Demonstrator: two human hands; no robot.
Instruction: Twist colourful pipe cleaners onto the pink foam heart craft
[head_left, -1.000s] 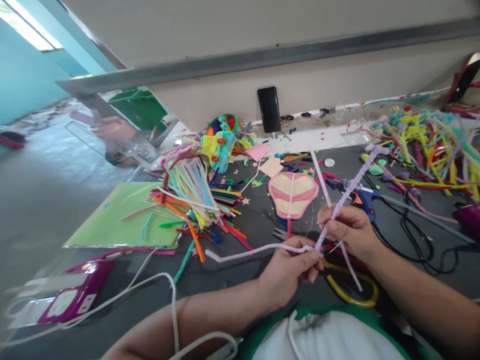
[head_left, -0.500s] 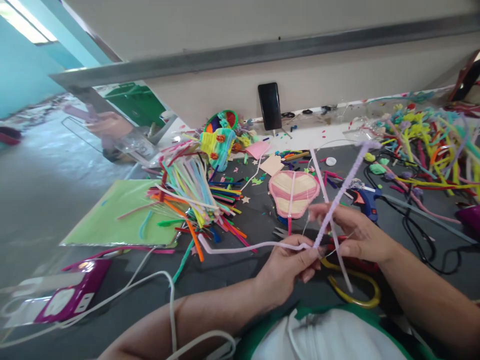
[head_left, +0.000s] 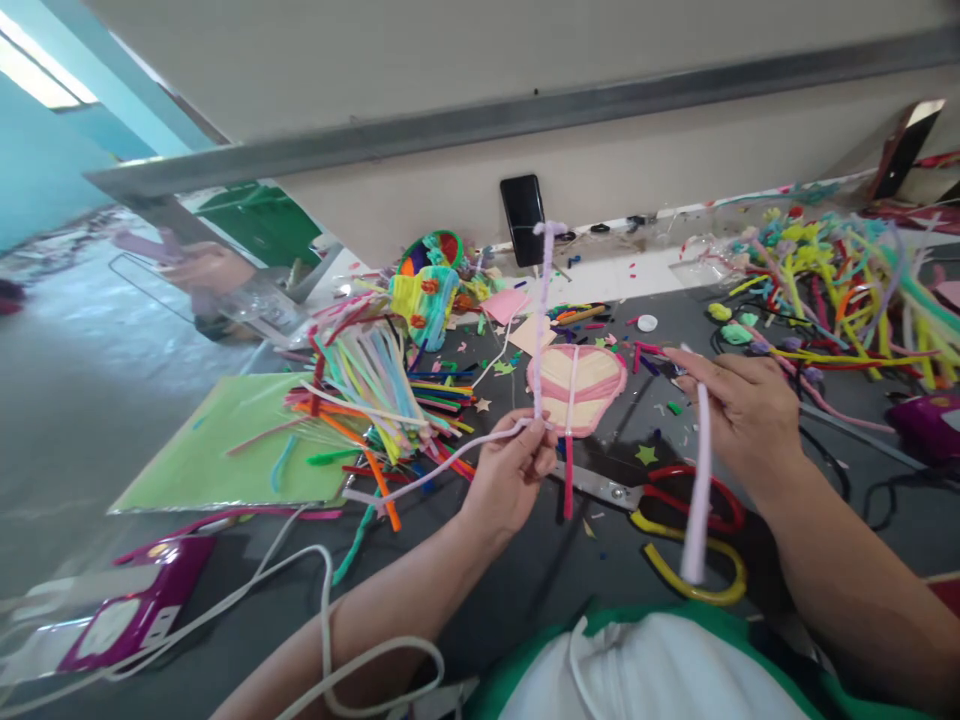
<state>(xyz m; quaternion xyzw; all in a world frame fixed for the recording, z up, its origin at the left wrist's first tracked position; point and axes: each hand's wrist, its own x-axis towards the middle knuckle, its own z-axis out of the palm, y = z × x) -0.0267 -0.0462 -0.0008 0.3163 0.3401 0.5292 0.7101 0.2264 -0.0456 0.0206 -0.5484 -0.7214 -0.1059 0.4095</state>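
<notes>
Fingers on the left hand (head_left: 506,475) are pinching a bent lilac pipe cleaner (head_left: 541,330) over the worktop (head_left: 529,570), and the right hand (head_left: 746,410) is hanging onto a straighter strip (head_left: 697,490), kinda dangling near the scissors (head_left: 598,486).

Fuzzy pipe-cleaner stem (head_left: 541,330), lilac on my remote feed; heart-shaped panel (head_left: 592,390), cream with pink bands and border; metal scissors (head_left: 619,493), handles red and yellow.

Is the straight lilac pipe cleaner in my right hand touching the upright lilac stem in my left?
Apart. The head view shows a wide gap between the straight lilac pipe cleaner and the upright lilac stem, with scissor blades showing between.
</notes>
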